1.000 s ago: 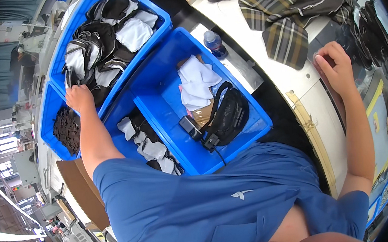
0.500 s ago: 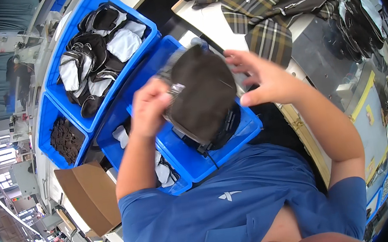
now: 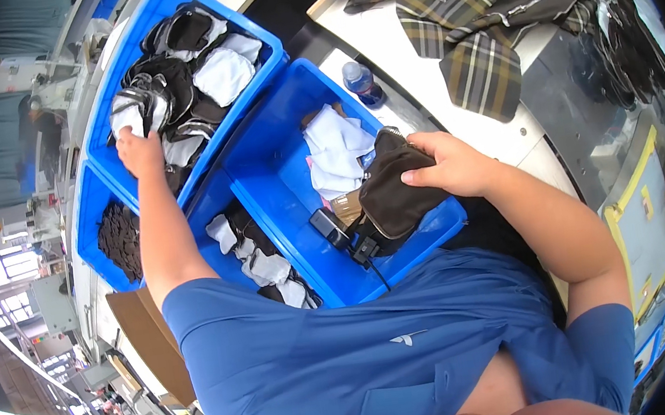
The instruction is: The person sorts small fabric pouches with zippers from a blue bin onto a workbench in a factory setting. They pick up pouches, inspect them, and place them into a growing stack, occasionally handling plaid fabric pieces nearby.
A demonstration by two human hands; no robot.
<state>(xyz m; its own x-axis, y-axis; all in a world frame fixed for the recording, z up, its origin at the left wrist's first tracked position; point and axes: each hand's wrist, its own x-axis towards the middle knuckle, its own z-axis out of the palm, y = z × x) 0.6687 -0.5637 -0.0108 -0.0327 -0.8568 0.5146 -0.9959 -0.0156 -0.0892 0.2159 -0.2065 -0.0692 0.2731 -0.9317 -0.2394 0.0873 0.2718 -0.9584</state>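
My right hand [image 3: 454,164] grips a dark brown fabric piece [image 3: 399,192] with a zip along its upper edge, thumb on top. It hangs over the near right part of a blue bin [image 3: 275,183]. My left hand [image 3: 141,154] reaches into the far-left blue bin [image 3: 201,168], its fingers closed at the edge of a white-lined black fabric piece [image 3: 127,113]. The fingertips are partly hidden against it. More black and white fabric pieces [image 3: 224,75] are heaped around that hand.
Inside the middle bin lie white cloth [image 3: 335,150] and a black device with a cable [image 3: 327,227]. A bottle [image 3: 362,83] stands behind it. Plaid fabric parts [image 3: 483,74] cover the white table at right. A cardboard box flap [image 3: 148,337] is at lower left.
My left hand has let go of the dark fabric piece and moved left into the far-left bin. My right hand has taken hold of the piece, which is now lower and further right.
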